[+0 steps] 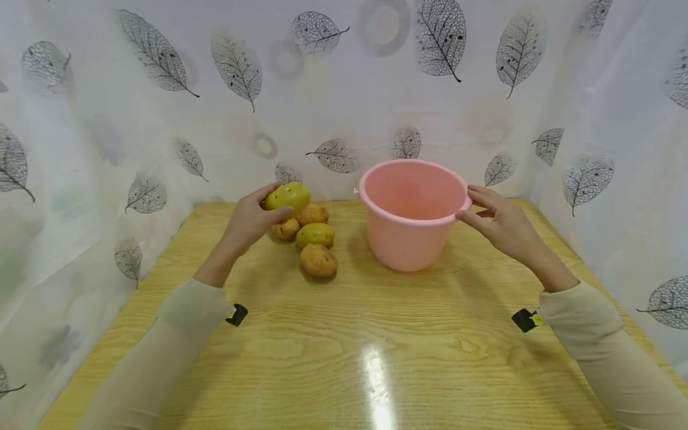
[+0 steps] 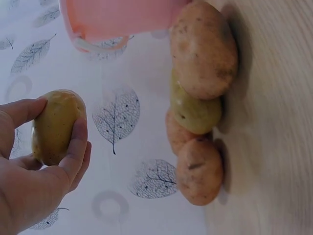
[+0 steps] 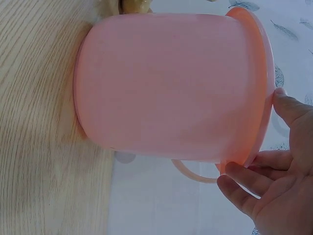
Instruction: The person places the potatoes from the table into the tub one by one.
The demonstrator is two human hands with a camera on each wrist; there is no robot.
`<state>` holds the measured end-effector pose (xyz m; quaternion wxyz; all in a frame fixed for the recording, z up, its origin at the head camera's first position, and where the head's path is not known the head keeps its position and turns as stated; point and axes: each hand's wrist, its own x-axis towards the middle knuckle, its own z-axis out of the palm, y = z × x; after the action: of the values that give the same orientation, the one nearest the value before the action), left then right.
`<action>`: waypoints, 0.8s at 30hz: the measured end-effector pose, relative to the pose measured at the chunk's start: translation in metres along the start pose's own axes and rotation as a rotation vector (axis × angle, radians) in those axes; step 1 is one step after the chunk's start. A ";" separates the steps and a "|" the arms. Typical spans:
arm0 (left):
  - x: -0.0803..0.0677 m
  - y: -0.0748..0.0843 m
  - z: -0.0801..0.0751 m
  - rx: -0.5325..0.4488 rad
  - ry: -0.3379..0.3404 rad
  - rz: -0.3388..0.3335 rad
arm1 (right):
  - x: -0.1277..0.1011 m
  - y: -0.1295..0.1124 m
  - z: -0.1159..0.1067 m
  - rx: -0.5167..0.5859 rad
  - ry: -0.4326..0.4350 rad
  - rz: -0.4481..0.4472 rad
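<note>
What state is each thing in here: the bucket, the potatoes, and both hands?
Pink bucket: upright on the table, nothing seen inside.
Left hand: grips a greenish potato, lifted off the table.
Right hand: fingers on the bucket's rim.
Potato pile: four potatoes lying together on the table, beside the bucket, untouched.

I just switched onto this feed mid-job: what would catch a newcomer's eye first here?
First, the pink bucket standing upright in the middle of the wooden table, with the right hand holding its rim. Next, the left hand gripping a greenish-yellow potato lifted above a small pile of potatoes lying left of the bucket. White leaf-print curtains close in the table on three sides.
</note>
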<state>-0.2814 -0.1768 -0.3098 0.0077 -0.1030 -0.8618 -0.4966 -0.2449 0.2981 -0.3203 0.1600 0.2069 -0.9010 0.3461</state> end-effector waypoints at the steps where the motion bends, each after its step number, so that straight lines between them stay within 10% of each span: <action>1: 0.001 0.002 0.001 -0.014 -0.004 0.002 | 0.000 0.000 0.000 -0.006 -0.001 0.002; 24: 0.025 0.059 0.038 -0.084 -0.045 0.079 | 0.000 -0.003 0.000 -0.001 -0.010 0.010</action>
<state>-0.2917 -0.1113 -0.2754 0.0036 -0.1483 -0.8354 -0.5293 -0.2435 0.2962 -0.3191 0.1541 0.2041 -0.9030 0.3453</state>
